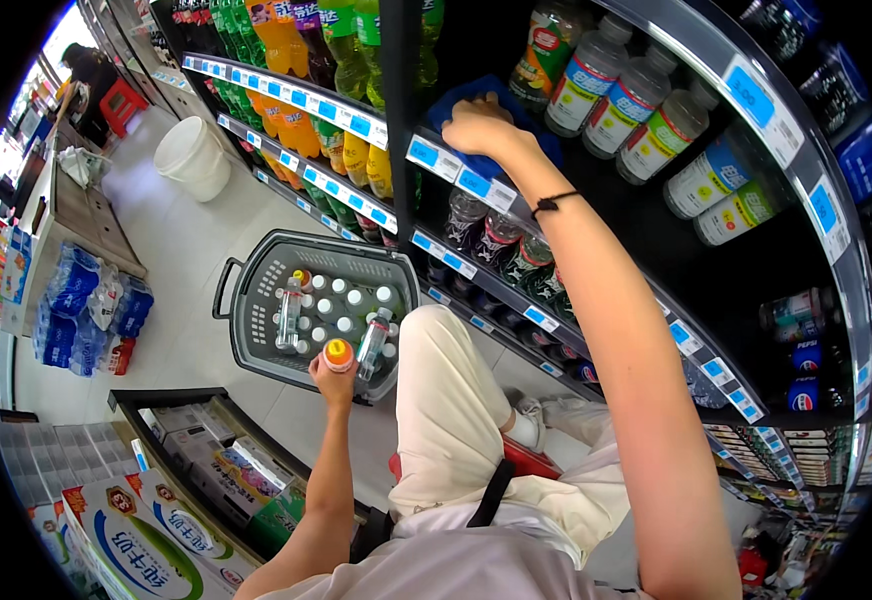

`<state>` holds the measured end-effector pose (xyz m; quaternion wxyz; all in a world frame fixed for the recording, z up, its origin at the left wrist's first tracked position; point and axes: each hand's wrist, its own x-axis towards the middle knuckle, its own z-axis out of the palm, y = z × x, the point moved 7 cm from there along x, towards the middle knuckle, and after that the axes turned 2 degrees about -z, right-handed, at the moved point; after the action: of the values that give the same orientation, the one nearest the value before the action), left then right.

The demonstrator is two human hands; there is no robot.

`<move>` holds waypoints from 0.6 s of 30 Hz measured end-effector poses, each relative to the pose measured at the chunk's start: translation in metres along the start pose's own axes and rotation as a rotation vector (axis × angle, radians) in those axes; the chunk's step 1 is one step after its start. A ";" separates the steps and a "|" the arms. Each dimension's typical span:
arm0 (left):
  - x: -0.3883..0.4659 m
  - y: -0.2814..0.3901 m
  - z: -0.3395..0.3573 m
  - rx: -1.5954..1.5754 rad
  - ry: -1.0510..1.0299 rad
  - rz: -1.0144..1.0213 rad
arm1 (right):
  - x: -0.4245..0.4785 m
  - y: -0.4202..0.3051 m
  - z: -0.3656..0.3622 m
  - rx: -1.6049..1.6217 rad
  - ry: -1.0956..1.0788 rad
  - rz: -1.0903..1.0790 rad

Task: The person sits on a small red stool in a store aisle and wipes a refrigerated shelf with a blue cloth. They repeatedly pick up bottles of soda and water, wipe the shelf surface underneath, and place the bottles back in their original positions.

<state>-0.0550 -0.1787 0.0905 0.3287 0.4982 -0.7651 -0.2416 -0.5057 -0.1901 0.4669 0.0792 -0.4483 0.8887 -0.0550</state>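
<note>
My right hand (pixel 485 124) presses a dark blue cloth (pixel 466 97) onto the shelf, near its front edge with the price tags. Its fingers are bent over the cloth. Plastic drink bottles (pixel 582 79) stand on that shelf to the right of the cloth. Lower left, my left hand (pixel 335 379) holds a bottle with an orange cap (pixel 338 355) over the near edge of a grey plastic shopping basket (pixel 256 360). Many white-capped bottles stand in the basket, with clear bottles (pixel 288 311) lying across them.
Soda bottles (pixel 278 45) fill the shelves at upper left. A white bucket (pixel 194 157) and wrapped water packs (pixel 80 300) stand on the floor. Milk cartons (pixel 143 532) are at lower left. A person (pixel 91 82) is near a red stool (pixel 122 105) far back.
</note>
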 end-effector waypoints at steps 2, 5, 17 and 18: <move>-0.001 0.009 0.005 0.060 -0.056 0.044 | 0.023 0.012 0.008 -0.008 0.048 0.109; -0.006 0.006 0.005 0.065 -0.090 0.036 | 0.029 0.001 -0.003 -0.019 0.055 0.101; -0.003 0.009 0.011 0.102 -0.217 0.050 | 0.030 -0.013 -0.023 -0.038 0.186 0.034; -0.004 0.009 0.011 0.099 -0.226 0.050 | 0.037 -0.011 -0.025 -0.018 0.163 0.062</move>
<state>-0.0675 -0.1712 0.0889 0.2214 0.4641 -0.8206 -0.2495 -0.5239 -0.2257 0.4894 0.0041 -0.4152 0.9061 -0.0806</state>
